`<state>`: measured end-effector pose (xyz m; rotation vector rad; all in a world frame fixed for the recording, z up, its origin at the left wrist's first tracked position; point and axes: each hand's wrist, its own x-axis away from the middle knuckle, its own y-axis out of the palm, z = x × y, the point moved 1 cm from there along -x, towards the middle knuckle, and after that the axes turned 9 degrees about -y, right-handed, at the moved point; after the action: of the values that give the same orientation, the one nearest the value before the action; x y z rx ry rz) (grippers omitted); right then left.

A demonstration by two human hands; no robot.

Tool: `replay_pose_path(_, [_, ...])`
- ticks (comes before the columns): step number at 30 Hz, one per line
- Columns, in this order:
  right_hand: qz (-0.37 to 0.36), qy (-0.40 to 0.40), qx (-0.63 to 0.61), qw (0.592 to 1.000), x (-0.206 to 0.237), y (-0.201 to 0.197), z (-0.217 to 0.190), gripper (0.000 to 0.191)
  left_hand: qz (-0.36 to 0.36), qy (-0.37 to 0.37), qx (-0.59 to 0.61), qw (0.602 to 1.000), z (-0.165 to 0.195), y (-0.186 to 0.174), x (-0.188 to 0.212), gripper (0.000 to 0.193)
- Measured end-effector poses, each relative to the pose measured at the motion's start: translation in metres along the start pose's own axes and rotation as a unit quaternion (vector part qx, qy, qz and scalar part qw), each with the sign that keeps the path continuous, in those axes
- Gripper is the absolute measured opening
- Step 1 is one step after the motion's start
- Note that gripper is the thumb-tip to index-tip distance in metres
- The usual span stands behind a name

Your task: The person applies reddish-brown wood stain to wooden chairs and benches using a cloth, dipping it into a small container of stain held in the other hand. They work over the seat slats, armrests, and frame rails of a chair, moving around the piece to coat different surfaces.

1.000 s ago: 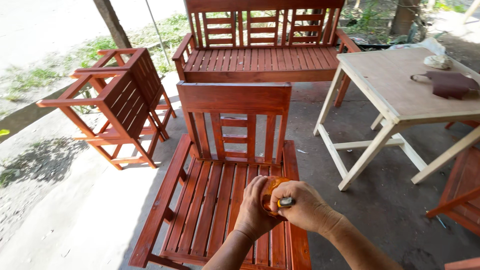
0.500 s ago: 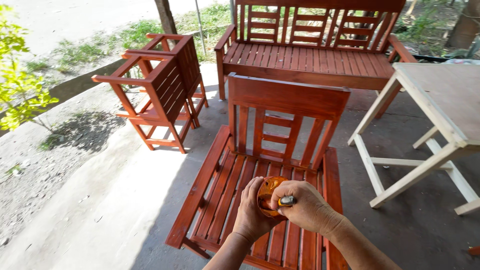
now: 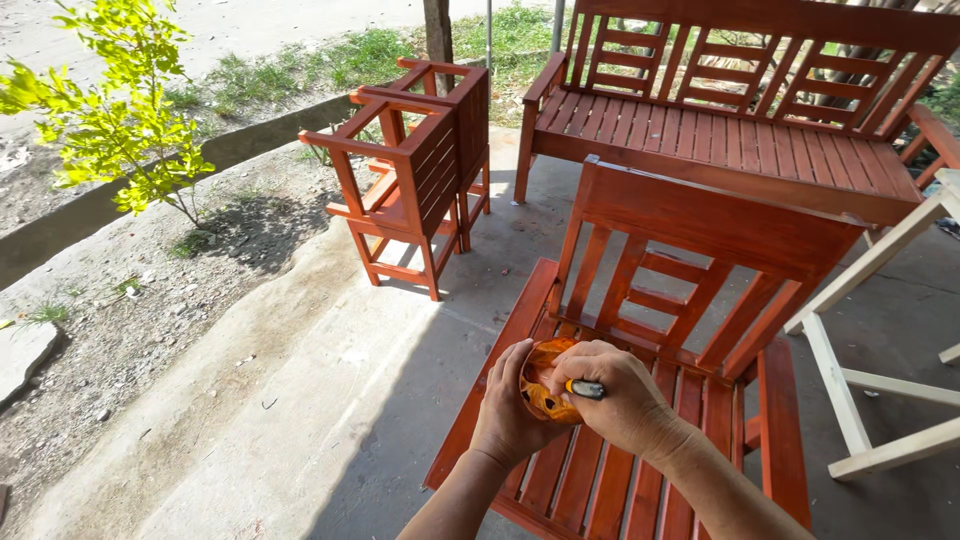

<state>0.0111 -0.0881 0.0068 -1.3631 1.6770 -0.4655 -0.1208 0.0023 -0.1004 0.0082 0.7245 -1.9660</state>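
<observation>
Orange cloth (image 3: 545,388) between both hands, chair (image 3: 690,300) below

Concrete floor (image 3: 330,420) carries red slatted chair (image 3: 700,300), bench (image 3: 740,120), overturned chairs (image 3: 415,170), white table (image 3: 880,330).

bench (image 3: 740,140): set at the concrete floor's far edge
tipped chairs (image 3: 420,180): stacked left of it
white table (image 3: 880,330): right edge
</observation>
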Motion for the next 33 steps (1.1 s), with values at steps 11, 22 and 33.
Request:
replay_pose_path(11, [-0.006, -0.013, -0.08, 0.997, -0.057, 0.072, -0.028, 0.016, 0.066, 0.036, 0.009, 0.997, -0.063, -0.077, -0.01, 0.107])
replay_pose_path(22, [0.231, 0.26, -0.509, 0.788, -0.051, 0.061, 0.066, 0.015, 0.02, 0.02, -0.013, 1.0, -0.078, -0.075, -0.07, 0.117])
replay_pose_path(33, [0.416, 0.276, -0.651, 0.572, -0.088, 0.04, 0.212, 0.004, 0.005, -0.078, 0.047, 0.996, -0.097, -0.005, -0.191, 0.102])
